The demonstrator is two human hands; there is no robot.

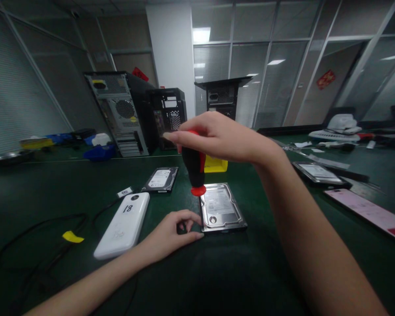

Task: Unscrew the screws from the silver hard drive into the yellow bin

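Your right hand (217, 134) is gripping the red-and-black screwdriver handle (195, 169), holding it upright over the silver metal hard drive (221, 207) lying on the dark green worktop (217, 272). Your left hand (171, 235) is resting curled, fingertips touching the drive's near left corner, just right of the white rectangular box (123, 226).

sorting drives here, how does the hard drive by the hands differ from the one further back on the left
The near hard drive lies under the screwdriver, with the left hand at its corner; the far hard drive lies untouched. The near one's top is mostly bare metal; the far one's shows a large white label. Both lie flat on the green table.
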